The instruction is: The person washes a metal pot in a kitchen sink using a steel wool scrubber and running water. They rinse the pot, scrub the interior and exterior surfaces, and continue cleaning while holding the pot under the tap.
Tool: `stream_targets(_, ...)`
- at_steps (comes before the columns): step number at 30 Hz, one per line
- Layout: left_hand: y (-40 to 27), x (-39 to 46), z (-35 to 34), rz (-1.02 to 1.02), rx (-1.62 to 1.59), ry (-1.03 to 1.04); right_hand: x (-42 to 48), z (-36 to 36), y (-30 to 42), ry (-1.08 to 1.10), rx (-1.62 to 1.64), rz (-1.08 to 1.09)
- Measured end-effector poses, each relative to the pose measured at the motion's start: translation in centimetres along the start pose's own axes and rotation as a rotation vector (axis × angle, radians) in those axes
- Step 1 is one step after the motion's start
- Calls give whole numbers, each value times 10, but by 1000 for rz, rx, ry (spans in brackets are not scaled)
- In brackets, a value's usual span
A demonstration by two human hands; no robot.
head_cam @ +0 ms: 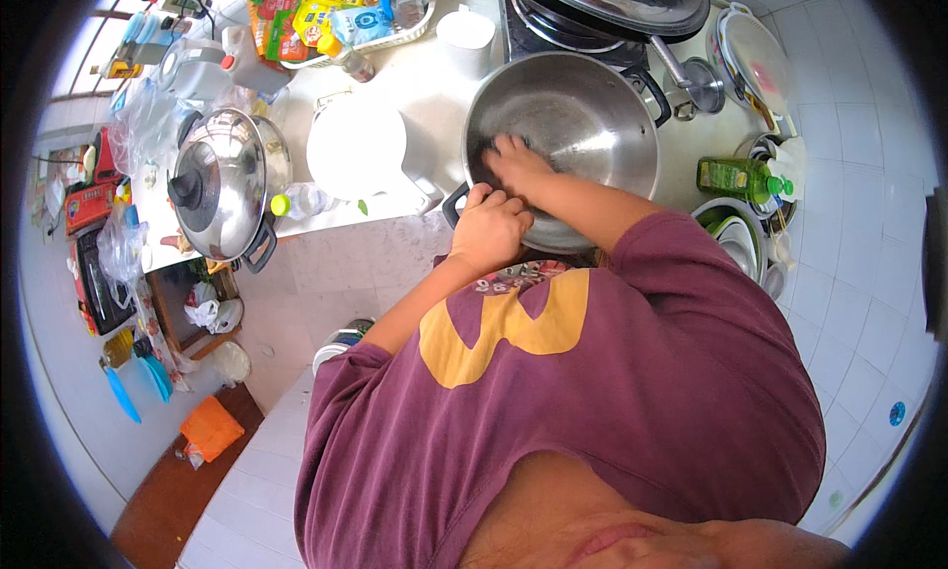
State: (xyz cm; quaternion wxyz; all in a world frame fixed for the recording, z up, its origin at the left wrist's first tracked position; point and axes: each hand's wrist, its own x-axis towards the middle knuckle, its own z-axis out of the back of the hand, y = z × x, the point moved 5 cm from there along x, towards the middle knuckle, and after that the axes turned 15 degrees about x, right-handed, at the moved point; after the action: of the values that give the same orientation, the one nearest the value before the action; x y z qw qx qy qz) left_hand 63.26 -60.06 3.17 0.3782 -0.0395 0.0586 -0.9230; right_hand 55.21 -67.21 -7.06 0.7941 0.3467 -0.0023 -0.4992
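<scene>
A large two-handled stainless steel pot [570, 110] stands before me, tilted towards my body, with a wet-looking shine on its inner base. My left hand [487, 225] is closed over the near left rim beside a black side handle [453, 205]. Inside the pot, my right hand [515, 165] reaches down against the left inner wall; its fingertips are dark and blurred, so whether it holds something cannot be told. The second black handle [652, 95] sticks out at the far right, with no hand on it.
A lidded steel pot [222, 188] and a plastic bottle [304, 201] stand left. Behind are a white container [358, 147], a basket of packets [404, 40] and a large lidded pan [615, 3]. A green detergent bottle [733, 179] and a basin of dishes [733, 232] are at right.
</scene>
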Motion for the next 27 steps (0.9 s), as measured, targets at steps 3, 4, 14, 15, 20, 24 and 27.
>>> stream_targets(3, 1, 0, -5, 19, -19, -39, -56, -5, -12, 198, 99, 25)
stream_targets(4, 1, 0, -1, 23, -22, -18, -67, 4, -25, 292, 36, -17)
stream_targets(14, 0, -1, -9, 17, -18, -106, -66, 16, -39, 313, -36, -168)
stream_targets(15, 0, -2, -11, 22, -22, -114, -67, 0, -23, 275, 73, -127)
stream_targets(20, 1, -2, -6, 29, -8, -73, -59, 23, -55, 254, -29, -114)
stream_targets(24, 1, -2, -3, 34, -29, -73, -60, 78, -102, -20, -160, -274)
stream_targets(27, 0, 1, -6, 12, -17, -76, -54, 27, -118, 186, 55, -295)
